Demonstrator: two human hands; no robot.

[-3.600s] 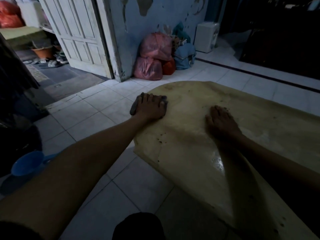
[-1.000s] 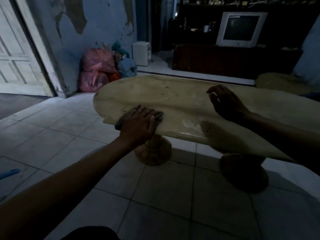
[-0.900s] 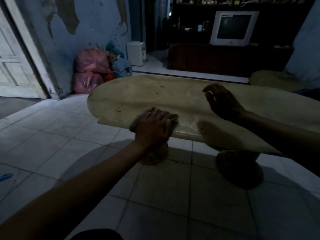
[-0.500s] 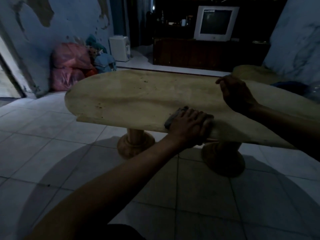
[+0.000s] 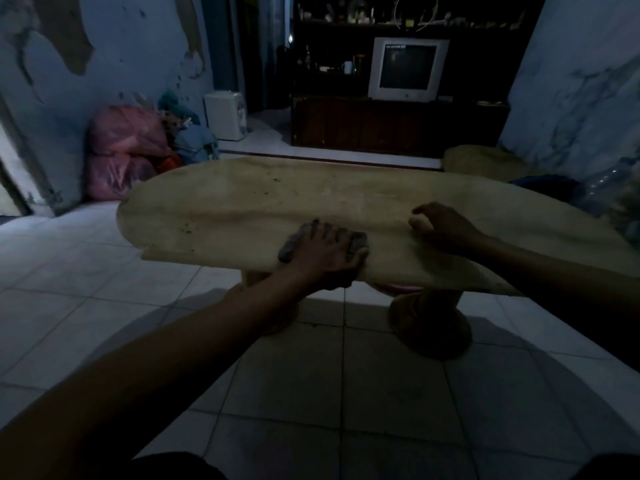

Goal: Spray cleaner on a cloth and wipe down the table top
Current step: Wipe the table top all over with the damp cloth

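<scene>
A long oval beige stone table top (image 5: 263,202) stands on two round pedestals. My left hand (image 5: 323,252) lies flat on a dark grey cloth (image 5: 291,242) at the table's near edge, pressing it down; the cloth shows on both sides of the fingers. My right hand (image 5: 441,228) rests on the table to the right of it, fingers curled loosely, holding nothing. Dark specks dot the left and far parts of the top. No spray bottle is visible.
Pink and blue bags (image 5: 128,150) are piled against the peeling wall at left. A white box (image 5: 227,116) stands by the doorway. A TV (image 5: 407,69) sits on a dark cabinet behind. A clear plastic bottle (image 5: 602,188) lies at far right. White tiles cover the floor.
My left hand has slid the cloth rightward along the table's near edge, from its left end toward the middle. My right hand stayed on the top. The view swung right and lower.
</scene>
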